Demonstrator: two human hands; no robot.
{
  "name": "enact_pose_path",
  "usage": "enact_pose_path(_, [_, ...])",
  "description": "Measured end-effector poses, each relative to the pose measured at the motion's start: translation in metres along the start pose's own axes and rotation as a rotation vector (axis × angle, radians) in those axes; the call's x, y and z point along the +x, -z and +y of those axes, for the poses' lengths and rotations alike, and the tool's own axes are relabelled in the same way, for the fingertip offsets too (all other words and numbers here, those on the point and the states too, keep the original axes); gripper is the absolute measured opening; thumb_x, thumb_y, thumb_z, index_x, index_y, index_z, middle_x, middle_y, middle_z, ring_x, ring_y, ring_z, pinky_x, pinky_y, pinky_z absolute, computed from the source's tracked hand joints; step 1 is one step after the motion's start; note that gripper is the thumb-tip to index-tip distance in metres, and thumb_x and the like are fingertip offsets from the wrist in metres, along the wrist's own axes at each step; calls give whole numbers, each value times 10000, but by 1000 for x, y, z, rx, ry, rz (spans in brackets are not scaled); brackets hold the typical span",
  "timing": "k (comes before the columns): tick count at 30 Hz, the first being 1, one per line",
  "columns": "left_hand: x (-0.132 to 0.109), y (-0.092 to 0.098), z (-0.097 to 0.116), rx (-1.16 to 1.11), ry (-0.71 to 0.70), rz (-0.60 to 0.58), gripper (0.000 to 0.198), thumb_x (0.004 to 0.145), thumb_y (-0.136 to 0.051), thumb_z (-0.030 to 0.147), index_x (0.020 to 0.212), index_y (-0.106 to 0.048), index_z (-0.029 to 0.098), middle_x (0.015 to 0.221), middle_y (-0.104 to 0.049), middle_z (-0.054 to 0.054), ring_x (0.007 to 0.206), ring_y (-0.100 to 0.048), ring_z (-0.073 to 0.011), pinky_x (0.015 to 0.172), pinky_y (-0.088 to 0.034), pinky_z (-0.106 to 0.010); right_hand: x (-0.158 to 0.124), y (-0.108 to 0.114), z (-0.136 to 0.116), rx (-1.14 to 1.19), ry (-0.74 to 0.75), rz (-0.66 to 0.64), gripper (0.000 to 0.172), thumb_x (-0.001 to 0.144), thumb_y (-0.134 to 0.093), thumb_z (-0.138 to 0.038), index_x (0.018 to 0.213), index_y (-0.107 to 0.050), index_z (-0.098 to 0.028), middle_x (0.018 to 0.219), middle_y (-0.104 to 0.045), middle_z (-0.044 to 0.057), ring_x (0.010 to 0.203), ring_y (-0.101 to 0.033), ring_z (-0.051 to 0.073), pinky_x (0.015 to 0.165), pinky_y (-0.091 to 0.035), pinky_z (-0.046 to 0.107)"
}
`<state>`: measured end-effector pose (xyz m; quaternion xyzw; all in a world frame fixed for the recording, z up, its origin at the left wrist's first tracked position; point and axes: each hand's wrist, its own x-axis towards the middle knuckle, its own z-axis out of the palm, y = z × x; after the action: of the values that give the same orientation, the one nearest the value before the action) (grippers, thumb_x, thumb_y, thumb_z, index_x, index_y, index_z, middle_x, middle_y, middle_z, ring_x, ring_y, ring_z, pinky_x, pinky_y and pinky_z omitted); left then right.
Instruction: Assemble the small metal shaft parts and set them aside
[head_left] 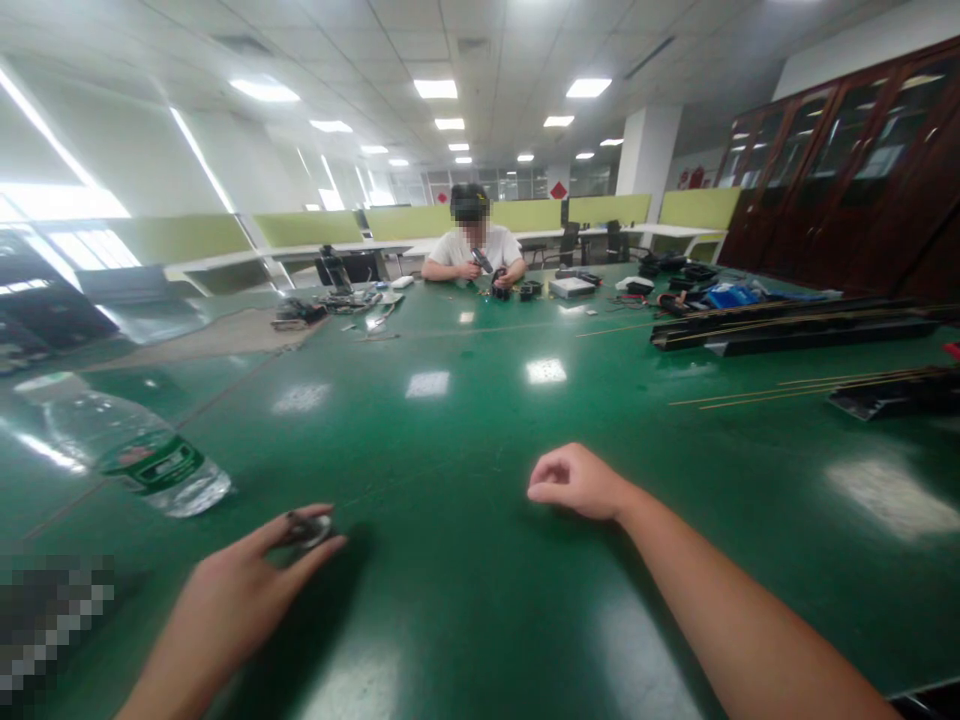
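Observation:
My left hand (244, 585) is low at the left, a little above the green tabletop or resting on it; I cannot tell which. Between its thumb and fingers it grips a small round shiny object (315, 530), silvery with a dark part; its kind is not clear. To the right, my right hand (577, 482) is curled over the table, thumb against bent fingers, with nothing visible in the hollow. A clear plastic bottle (161, 465) with a green label leans beyond my left hand.
The green table (450, 440) stretches ahead. Across it sits a person in a white shirt (487, 245), holding a dark tool. Dark trays (795, 328) and thin yellowish rods (787, 392) lie at the right. Cluttered parts (300, 310) lie far left; a pixelated patch covers the near left corner.

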<state>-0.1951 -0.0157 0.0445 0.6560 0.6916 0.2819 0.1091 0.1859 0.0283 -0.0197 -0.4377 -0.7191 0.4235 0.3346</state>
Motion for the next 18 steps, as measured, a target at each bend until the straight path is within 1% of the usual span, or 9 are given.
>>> enact_pose_path(1, [7,-14,15,-4,-87,-63,339,706,-785,452,993,-725,283,873,-738,35,837,-697,-254,829,-553,-382,0,0,1,21,9,3,229,747,-745,-363,745,-700,-138,596,-594,-8,524,-473,113,508,-342,229])
enact_pose_path(2, [13,-31,32,-50,-223,-103,340,702,-790,425,1007,-725,290,944,-739,23,901,-690,-248,891,-535,-383,0,0,2,46,23,6,203,739,-739,-329,703,-665,-143,587,-578,-15,524,-468,112,510,-340,227])
enact_pose_path(4, [20,-67,72,-188,-467,-198,257,741,-764,350,986,-726,282,1074,-715,-2,1007,-659,-228,952,-504,-362,0,1,5,82,52,11,182,719,-713,-251,634,-580,-159,568,-537,-34,523,-448,105,513,-329,222])
enact_pose_path(5, [21,-86,90,-250,-524,-229,231,750,-758,308,976,-726,273,1066,-710,-11,1001,-653,-218,932,-506,-347,0,1,6,91,66,14,180,707,-692,-213,615,-545,-166,562,-516,-42,523,-434,101,516,-321,220])
enact_pose_path(7, [18,-119,119,-394,-565,-254,223,741,-764,235,960,-723,241,1006,-713,-30,950,-656,-209,885,-515,-333,0,1,8,98,84,21,159,680,-644,-155,604,-506,-176,562,-487,-51,532,-417,100,520,-308,218])
enact_pose_path(9, [13,-142,133,-499,-565,-271,211,745,-750,183,951,-715,218,971,-718,-38,918,-662,-204,865,-520,-331,0,0,9,110,98,24,139,656,-599,-124,603,-485,-182,571,-475,-52,545,-417,103,524,-303,219])
enact_pose_path(11, [7,-154,135,-557,-536,-276,290,744,-741,151,1023,-698,215,1008,-720,-41,930,-666,-203,876,-521,-334,0,-1,9,121,108,16,125,642,-572,-111,606,-478,-184,586,-480,-48,558,-429,108,533,-314,222])
enact_pose_path(14, [3,-154,127,-582,-485,-267,378,728,-747,121,1085,-676,221,1045,-716,-35,943,-666,-195,886,-520,-327,0,-3,7,128,117,-10,94,634,-560,-98,637,-511,-178,619,-513,-39,581,-455,116,559,-345,230])
enact_pose_path(18, [4,-149,124,-596,-515,-231,251,727,-719,80,941,-697,209,992,-712,-29,941,-658,-187,883,-508,-314,-2,-4,3,126,120,-24,94,638,-566,-82,651,-535,-170,621,-520,-40,585,-457,113,571,-347,228])
